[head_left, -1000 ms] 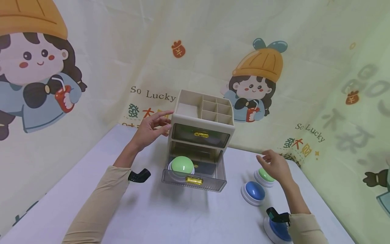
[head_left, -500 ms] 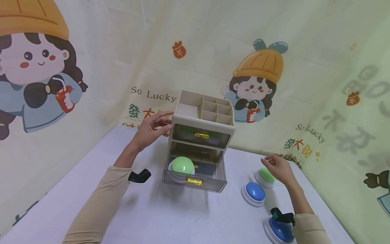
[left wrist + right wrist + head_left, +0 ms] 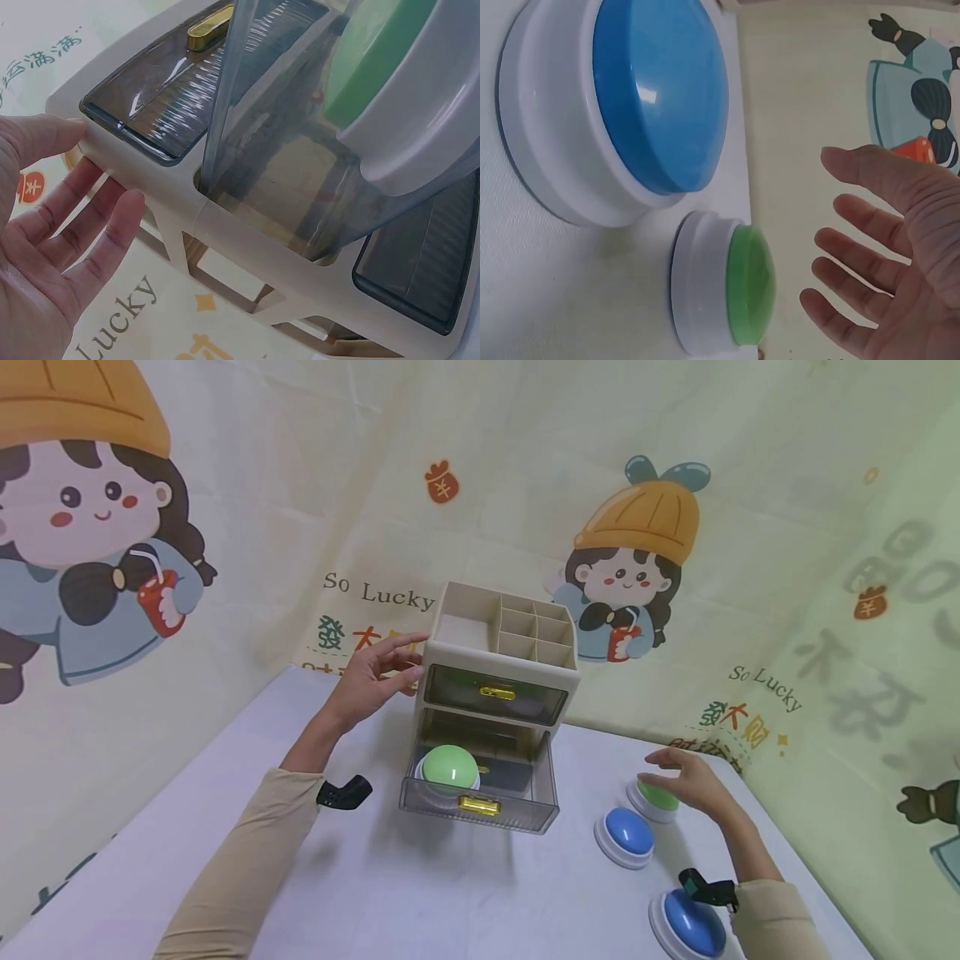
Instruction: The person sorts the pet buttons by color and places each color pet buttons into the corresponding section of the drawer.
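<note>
A cream desktop drawer organizer (image 3: 487, 662) stands on the table, its middle smoky drawer (image 3: 517, 815) pulled out. In that drawer's left part sits a green dome push button (image 3: 450, 766) with a white base. My left hand (image 3: 367, 685) touches the organizer's left side; in the left wrist view the thumb (image 3: 56, 139) lies near the front edge, fingers loosely bent beside the wall. Over a second green push button (image 3: 657, 795) on the right hovers my right hand (image 3: 692, 783), fingers spread and slightly bent. The right wrist view shows a gap between that hand and the green button (image 3: 750, 285).
Two blue push buttons, one nearer the organizer (image 3: 628, 831) and one by the front right (image 3: 693, 925), stand on the white table (image 3: 450, 902). A printed cloth (image 3: 495, 527) hangs behind. The organizer's top has open compartments (image 3: 551, 631).
My right hand has shifted slightly right and lowered toward the green button on the table. My left hand, the organizer and the pulled-out drawer stay as they were.
</note>
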